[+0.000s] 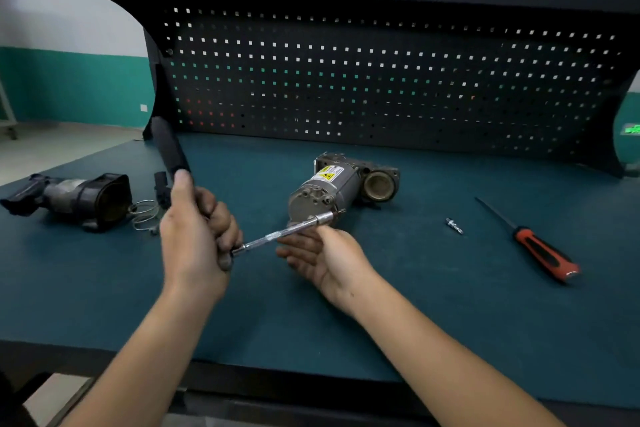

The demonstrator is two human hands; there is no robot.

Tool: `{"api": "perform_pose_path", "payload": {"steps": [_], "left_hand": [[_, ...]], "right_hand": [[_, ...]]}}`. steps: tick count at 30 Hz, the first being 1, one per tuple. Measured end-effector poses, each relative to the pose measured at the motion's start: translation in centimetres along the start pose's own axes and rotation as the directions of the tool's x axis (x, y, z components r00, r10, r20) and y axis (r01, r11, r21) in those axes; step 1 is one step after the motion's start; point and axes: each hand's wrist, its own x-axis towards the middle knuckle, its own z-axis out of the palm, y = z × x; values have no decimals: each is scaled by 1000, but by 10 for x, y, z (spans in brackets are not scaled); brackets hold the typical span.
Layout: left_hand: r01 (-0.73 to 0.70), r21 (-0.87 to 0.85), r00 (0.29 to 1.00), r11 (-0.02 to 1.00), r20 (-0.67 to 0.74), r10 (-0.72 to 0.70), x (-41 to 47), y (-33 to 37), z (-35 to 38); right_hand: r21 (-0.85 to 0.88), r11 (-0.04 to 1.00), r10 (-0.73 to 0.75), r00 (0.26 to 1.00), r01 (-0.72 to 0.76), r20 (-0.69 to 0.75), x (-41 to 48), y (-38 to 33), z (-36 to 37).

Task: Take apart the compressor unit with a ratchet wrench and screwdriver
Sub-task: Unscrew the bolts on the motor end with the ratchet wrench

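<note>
The grey metal compressor unit (pixel 341 184), marked with a yellow warning label, lies on the green bench mat (pixel 433 305). A ratchet wrench (pixel 277 236) reaches it through a long chrome extension, and its socket sits on the unit's near end face. My left hand (pixel 197 232) grips the wrench at its head, thumb lying along the black handle that points up and left. My right hand (pixel 325 256) lies palm up with relaxed fingers just beneath the extension, close to the socket. A red-and-black screwdriver (pixel 540 248) rests on the mat to the right, untouched.
A detached dark housing part (pixel 79 199) lies at the left with a wire spring clip (pixel 145 215) and a small black connector (pixel 161 187) beside it. One loose bolt (pixel 454 226) sits right of the compressor. A black pegboard (pixel 381 80) backs the bench.
</note>
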Motion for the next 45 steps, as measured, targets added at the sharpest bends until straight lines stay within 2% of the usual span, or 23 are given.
{"api": "perform_pose_path", "payload": {"steps": [5, 7, 14, 24, 28, 32, 33, 34, 37, 41, 45], "left_hand": [[-308, 86, 948, 947, -59, 314, -18, -21, 10], [-364, 104, 924, 926, -83, 372, -22, -25, 11], [-368, 82, 926, 926, -59, 373, -35, -36, 6], [-361, 40, 930, 932, -54, 363, -36, -39, 10], [-448, 89, 893, 890, 83, 442, -37, -40, 9], [-621, 214, 761, 754, 395, 514, -37, -41, 4], [-632, 215, 746, 745, 428, 510, -37, -41, 4], [-600, 184, 766, 779, 415, 491, -37, -38, 5], [-469, 60, 861, 881, 254, 441, -35, -28, 5], [-469, 8, 878, 883, 116, 465, -34, -12, 12], [-482, 9, 876, 876, 31, 482, -38, -12, 27]], "right_hand": [[332, 938, -79, 993, 103, -84, 5, -12, -8], [349, 930, -99, 992, 119, -75, 7, -13, -8], [178, 971, -143, 985, 159, -101, 14, -7, -7], [218, 960, -161, 984, 175, -79, 12, -9, -9], [216, 962, -156, 985, 168, -71, 12, -9, -10], [162, 980, -112, 994, 112, -6, 12, -11, -11], [153, 983, -106, 994, 102, 16, 12, -11, -11], [140, 985, -108, 994, 103, 26, 13, -11, -11], [111, 985, -136, 991, 135, 5, 14, -11, -10], [124, 982, -140, 990, 140, -11, 15, -10, -10], [251, 968, -53, 991, 21, 121, 12, -13, -13]]}}
